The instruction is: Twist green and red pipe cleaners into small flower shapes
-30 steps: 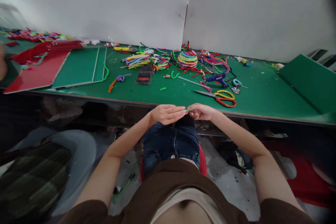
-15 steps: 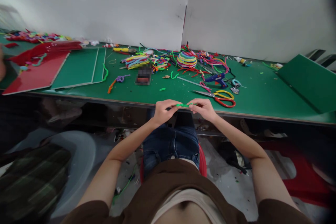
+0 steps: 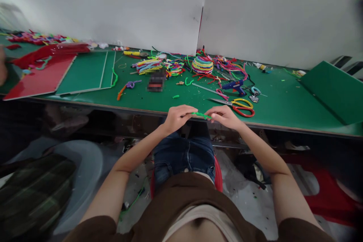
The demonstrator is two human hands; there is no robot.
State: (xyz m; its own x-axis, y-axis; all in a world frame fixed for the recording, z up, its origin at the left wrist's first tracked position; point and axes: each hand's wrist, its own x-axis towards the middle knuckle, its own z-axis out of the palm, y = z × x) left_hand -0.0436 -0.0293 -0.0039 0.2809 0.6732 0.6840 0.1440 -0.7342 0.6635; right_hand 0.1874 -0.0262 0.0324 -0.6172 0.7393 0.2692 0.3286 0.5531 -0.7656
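Note:
A short green pipe cleaner (image 3: 201, 114) stretches between my hands, just over the table's front edge. My left hand (image 3: 178, 117) pinches one end of it between thumb and fingers. At the other end, my right hand (image 3: 225, 116) grips it with the fingertips. Its far tip is partly hidden by the fingers. Scissors (image 3: 234, 105) with yellow and red handles lie beyond my right hand. A small green piece (image 3: 176, 96) and a curved green pipe cleaner (image 3: 188, 81) rest on the table ahead. An orange and purple twisted piece (image 3: 127, 87) lies farther left.
Behind are a striped multicoloured ball (image 3: 202, 65), bundled pipe cleaners (image 3: 149, 66), a blue glue gun (image 3: 235, 86) and a blurred-out dark object (image 3: 155, 81). Red and green boards (image 3: 82, 73) lie left; a green board (image 3: 334, 90) stands right. White partitions (image 3: 113, 11) close off the back.
My right hand has shifted slightly right and its fingers have changed position on the green pipe cleaner, which shows a little more length and slants. My left hand has barely moved.

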